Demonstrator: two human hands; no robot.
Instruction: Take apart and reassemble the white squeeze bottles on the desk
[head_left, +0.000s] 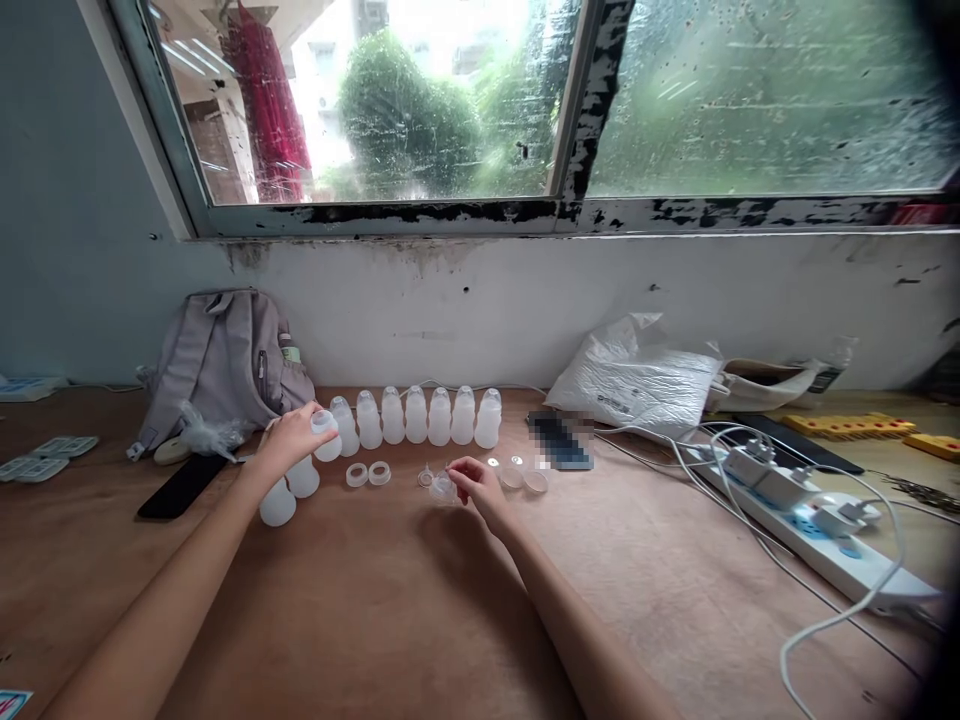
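- Left hand is out at the near end of the bottle row, fingers wrapped around a translucent bottle and clamped on it.
- That bottle stands touching the next one in the row of bottles, which lines up along the back of the wooden table.
- Two more bottles sit just below the left hand, nearer the camera.
- Right hand is down at table centre, fingertips pinched together on a small clear cap.
- Two white rings lie between the hands; clear round pieces sit just right of the right hand.
- A grey backpack leans at the wall on the left, and a power strip lies far right.
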